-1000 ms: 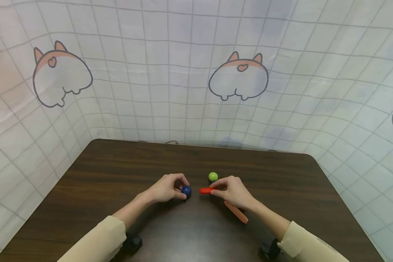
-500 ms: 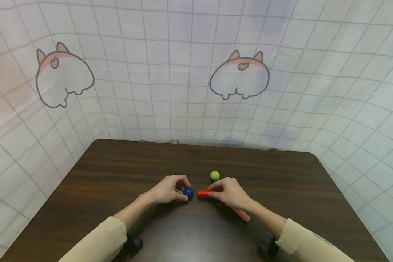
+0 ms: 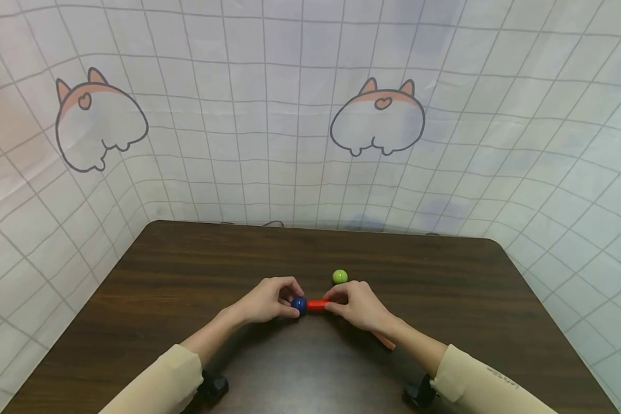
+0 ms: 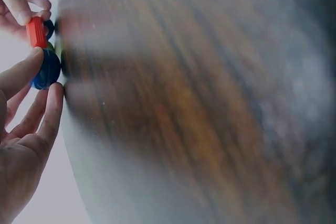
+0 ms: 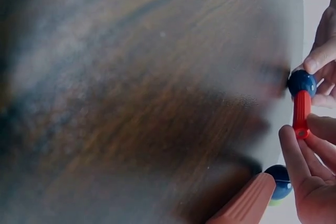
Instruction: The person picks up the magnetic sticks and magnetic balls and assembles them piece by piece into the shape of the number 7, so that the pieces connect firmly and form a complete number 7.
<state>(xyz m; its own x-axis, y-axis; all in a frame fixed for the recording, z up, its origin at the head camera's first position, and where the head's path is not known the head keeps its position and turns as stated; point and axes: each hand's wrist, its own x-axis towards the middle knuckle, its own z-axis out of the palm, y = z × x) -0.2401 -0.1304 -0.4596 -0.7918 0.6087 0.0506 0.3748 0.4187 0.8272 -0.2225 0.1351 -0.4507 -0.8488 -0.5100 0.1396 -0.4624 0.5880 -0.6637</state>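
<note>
My left hand [image 3: 264, 300] holds a dark blue ball [image 3: 299, 305] between thumb and fingers, low over the table. From the right, my right hand [image 3: 362, 306] pinches a short red ribbed rod [image 3: 317, 305] at its near end. The rod's other end touches the ball, as the right wrist view also shows with the blue ball [image 5: 302, 83] at the tip of the red rod [image 5: 302, 109]. Just beyond my right hand lies a green ball [image 3: 340, 277]. An orange ribbed rod [image 5: 245, 202] is partly hidden under my right wrist in the head view.
A second blue ball [image 5: 279, 181] sits by the end of the orange rod; my right hand hides it in the head view. The dark wooden table [image 3: 212, 247] ends at a white gridded curtain [image 3: 290, 172] behind. Black wrist cameras are strapped near both sleeves.
My right hand has moved left with the red rod, closing the gap until the rod meets the blue ball. The left hand has shifted very slightly right. More of the orange rod is covered.
</note>
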